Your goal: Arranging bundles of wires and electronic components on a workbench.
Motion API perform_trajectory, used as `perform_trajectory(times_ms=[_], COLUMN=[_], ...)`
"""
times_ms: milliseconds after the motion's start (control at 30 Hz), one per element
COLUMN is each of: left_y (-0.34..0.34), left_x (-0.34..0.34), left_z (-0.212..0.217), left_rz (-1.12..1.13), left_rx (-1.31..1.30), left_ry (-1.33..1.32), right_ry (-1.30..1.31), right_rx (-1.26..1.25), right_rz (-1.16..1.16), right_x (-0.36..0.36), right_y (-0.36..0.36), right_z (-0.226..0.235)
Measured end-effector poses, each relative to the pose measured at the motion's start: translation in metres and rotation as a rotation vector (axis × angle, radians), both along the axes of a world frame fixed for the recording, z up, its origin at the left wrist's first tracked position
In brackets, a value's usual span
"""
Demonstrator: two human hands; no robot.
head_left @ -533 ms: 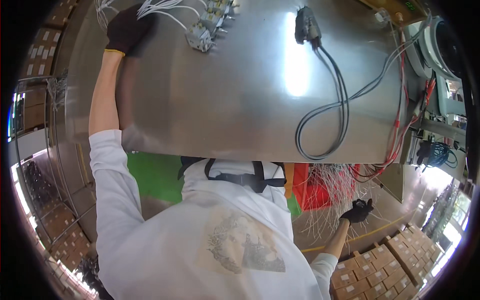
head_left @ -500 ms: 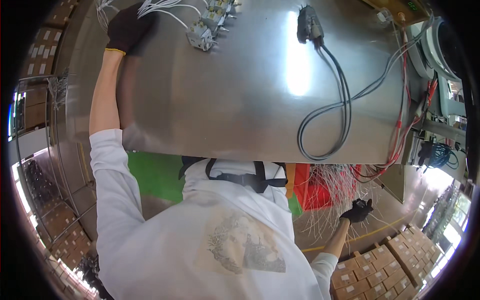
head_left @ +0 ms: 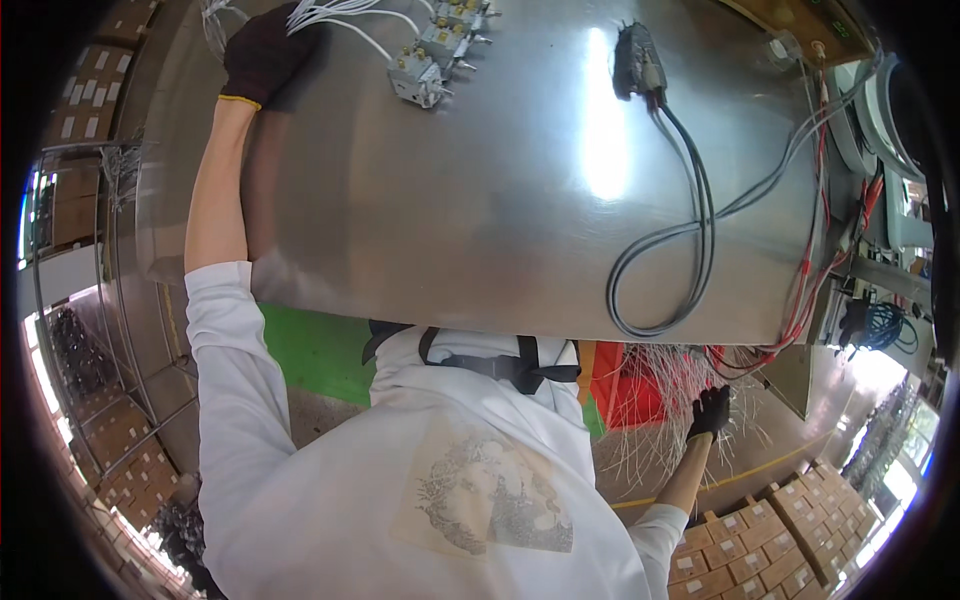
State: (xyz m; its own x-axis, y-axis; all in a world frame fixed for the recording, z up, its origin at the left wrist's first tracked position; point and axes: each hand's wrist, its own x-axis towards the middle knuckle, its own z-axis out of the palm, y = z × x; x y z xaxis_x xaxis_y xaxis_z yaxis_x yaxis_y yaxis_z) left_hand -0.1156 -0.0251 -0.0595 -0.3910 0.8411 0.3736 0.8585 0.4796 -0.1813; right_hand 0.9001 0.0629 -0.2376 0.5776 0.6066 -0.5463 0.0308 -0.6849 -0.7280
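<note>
Left hand [head_left: 262, 50]: on white wires [head_left: 340, 14] at the tabletop [head_left: 480, 200] far edge, unmoved; fingers' grip unclear.
Right hand [head_left: 711, 412]: has sunk a little into the wire bundle [head_left: 670, 400] below; fingers hidden.
Terminal blocks [head_left: 430, 60]: beside left hand.

At the upper left of the frame, the gloved left hand [head_left: 262, 50] rests on a steel table [head_left: 480, 210], touching white wires [head_left: 340, 15] that lead to a small terminal block [head_left: 428, 62] just beside it. At the lower right, the gloved right hand [head_left: 711, 411] reaches into a hanging bundle of thin white wires [head_left: 668, 400] below the table edge. A grey cable [head_left: 690, 240] loops across the table's right side.
</note>
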Motion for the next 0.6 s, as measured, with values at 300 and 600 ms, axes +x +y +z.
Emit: perform_trajectory(times_ms=[300, 600], left_y=[0.003, 0.009], left_x=[0.006, 0.051], left_z=[0.002, 0.030], left_rz=[-0.042, 0.016], left_rx=[0.060, 0.006], left_ry=[-0.063, -0.105], right_ry=[-0.368, -0.776], right_rx=[0.584, 1.091], right_rz=[0.183, 0.898], right_x=[-0.100, -0.275], right_y=[0.055, 0.080], right_z=[0.111, 0.229])
